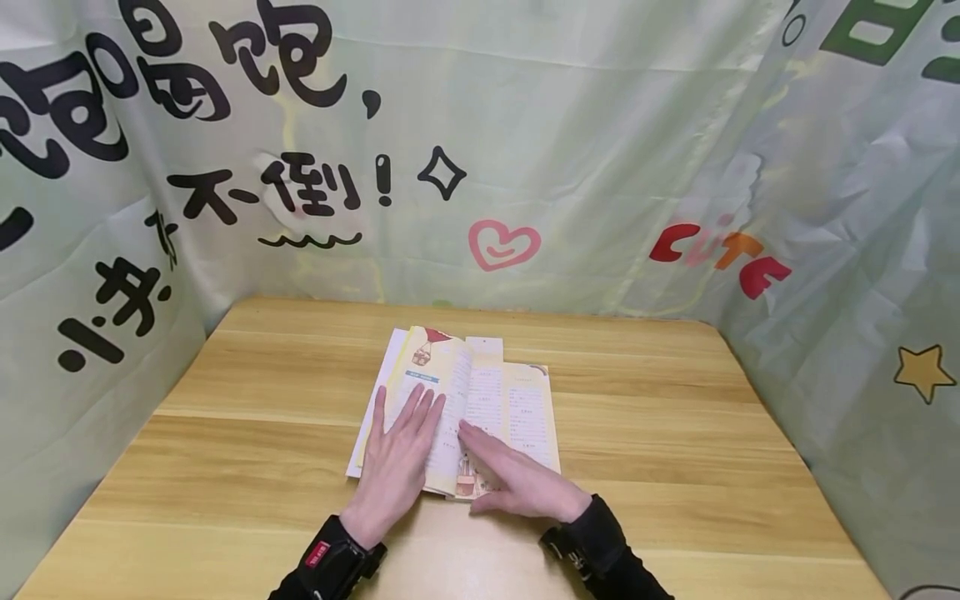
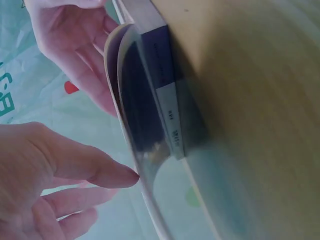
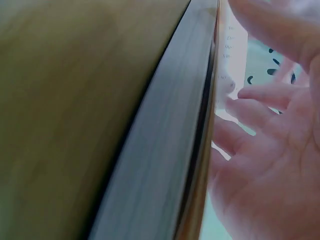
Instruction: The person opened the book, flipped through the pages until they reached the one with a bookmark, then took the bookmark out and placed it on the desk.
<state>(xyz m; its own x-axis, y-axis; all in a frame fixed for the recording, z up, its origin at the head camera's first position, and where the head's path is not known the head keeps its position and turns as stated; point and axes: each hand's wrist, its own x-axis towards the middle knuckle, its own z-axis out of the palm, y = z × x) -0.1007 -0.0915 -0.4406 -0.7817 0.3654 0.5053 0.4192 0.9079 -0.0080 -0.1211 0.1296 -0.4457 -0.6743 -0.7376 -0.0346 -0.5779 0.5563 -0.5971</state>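
A book [image 1: 525,408] with cream, printed pages lies open on the wooden table. My left hand [image 1: 395,462] rests on its left page with fingers straight and pointing up the page. In the left wrist view the thumb of that hand [image 2: 95,167] meets the edge of the curved cover, above the dark spine [image 2: 159,57]. My right hand [image 1: 521,479] lies over the lower right page, fingertips near the fold and fingers extended. The right wrist view shows that hand [image 3: 270,160] beside the thick block of page edges [image 3: 160,120]. A pale strip [image 1: 484,346] sticks out past the top of the right page.
The wooden table [image 1: 675,433] extends around the book on all sides. Behind and beside it hang pale green cloth sheets [image 1: 585,150] with printed lettering, a pink heart [image 1: 504,223] and a yellow star [image 1: 925,371]. A dark cable [image 1: 930,588] shows at the lower right corner.
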